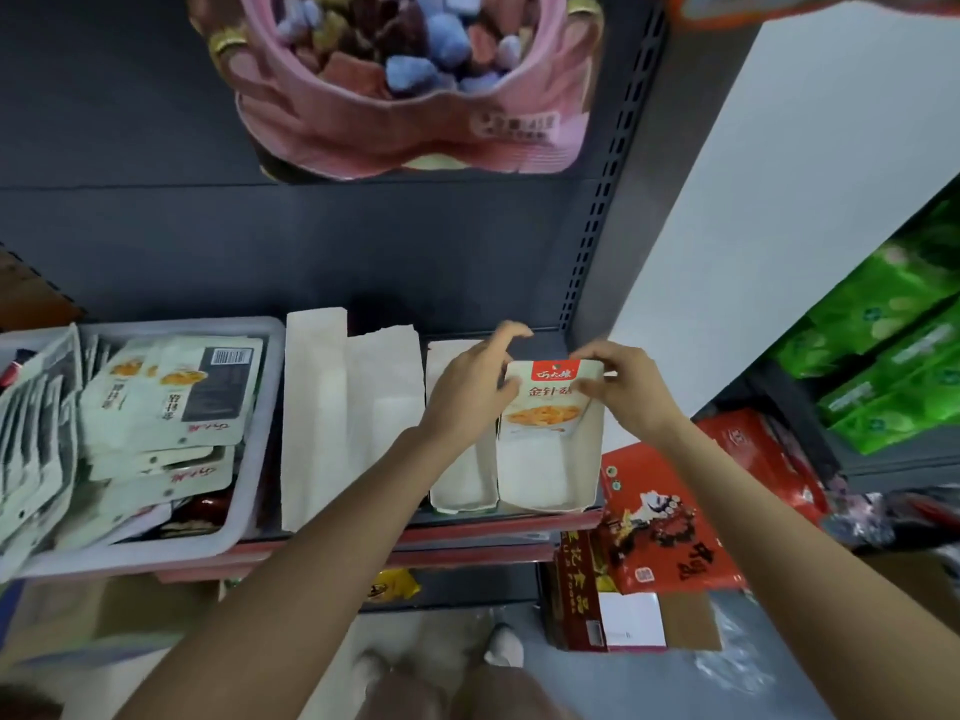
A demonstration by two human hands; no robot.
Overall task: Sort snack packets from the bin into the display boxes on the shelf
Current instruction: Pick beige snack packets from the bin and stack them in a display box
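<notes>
A white snack packet [548, 402] with a red top label stands upright at the back of the rightmost white display box [545, 475]. My left hand [467, 392] holds its left edge, with the fingers raised behind it. My right hand [618, 381] pinches its top right corner. A grey bin [249, 480] at the left of the shelf holds several similar white packets [171, 402]. Beside the rightmost box stands a narrower white display box [460, 485], and further left a taller one [332, 423].
A pink bag of coloured sweets [405, 85] hangs above on the dark back panel. Red boxes [660, 517] and green packs [893, 366] lie to the right. The shelf's red front edge [467, 537] runs below the boxes. Cardboard and floor lie underneath.
</notes>
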